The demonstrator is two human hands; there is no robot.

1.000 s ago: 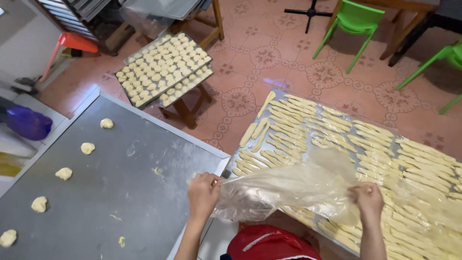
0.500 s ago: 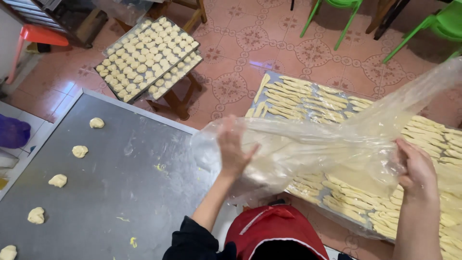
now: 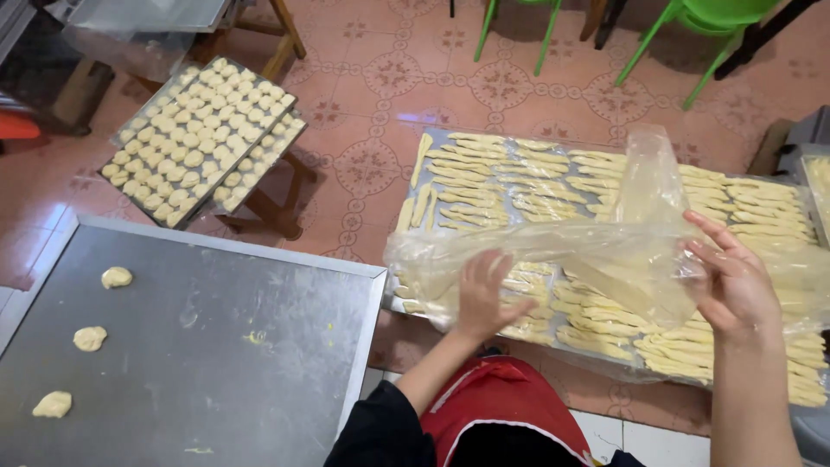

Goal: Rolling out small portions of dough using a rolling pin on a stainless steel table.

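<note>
A person leans over a large, clear, crinkled plastic sheet (image 3: 596,251), stretched out between 2 bare hands above a long metal tray of pale dough sticks (image 3: 536,186). The sheet's long axis runs sideways, from one hand to the other, with a loose flap standing up just beyond the right hand (image 3: 735,281).

The left hand (image 3: 486,290) lies palm-down with fingers spread flat, pressing on the sheet's near-left part; it is open and pushing rather than pinching. The right hand is half-open, fingers splayed and curled upward, with the film draped over its fingertips; whether the thumb pinches the film I cannot tell. Both forearms reach forward from the body, the right one bare, the left in a dark sleeve.

Off to the left of the left hand sits a grey steel table (image 3: 225,346) with 3 small dough lumps (image 3: 116,277). Farther beyond it, a tray of small round dough pieces (image 3: 199,138) rests on a wooden stool.
</note>
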